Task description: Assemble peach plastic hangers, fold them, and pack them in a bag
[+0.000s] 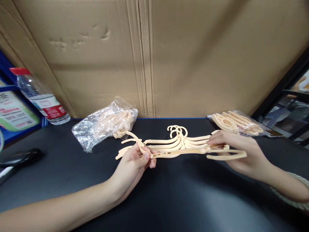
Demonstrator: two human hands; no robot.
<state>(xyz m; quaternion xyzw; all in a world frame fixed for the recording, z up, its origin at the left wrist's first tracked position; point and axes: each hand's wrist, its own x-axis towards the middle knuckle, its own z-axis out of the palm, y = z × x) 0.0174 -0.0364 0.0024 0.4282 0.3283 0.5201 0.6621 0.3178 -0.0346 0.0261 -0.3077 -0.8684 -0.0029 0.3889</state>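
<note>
A beige plastic clothes hanger (180, 151) stretches sideways between my two hands, edge-on, above the table. My left hand (135, 162) is closed on its left end, thumb and fingers pinching where a curved arm sticks up. At the right end, my right hand (241, 153) grips it from behind, with some fingertips hidden. A curved hook-like piece (228, 156) juts out below that hand. Just behind the held hanger, several similar beige hangers (164, 141) lie overlapped on the black table (154, 193), their hooks (178, 130) pointing away from me.
A clear plastic bag (103, 124) of beige pieces lies at back left, and another bag (238, 122) at back right. A red-capped bottle (45, 100) leans on the left beside a black object (21, 157). Cardboard (193, 64) stands upright behind the table.
</note>
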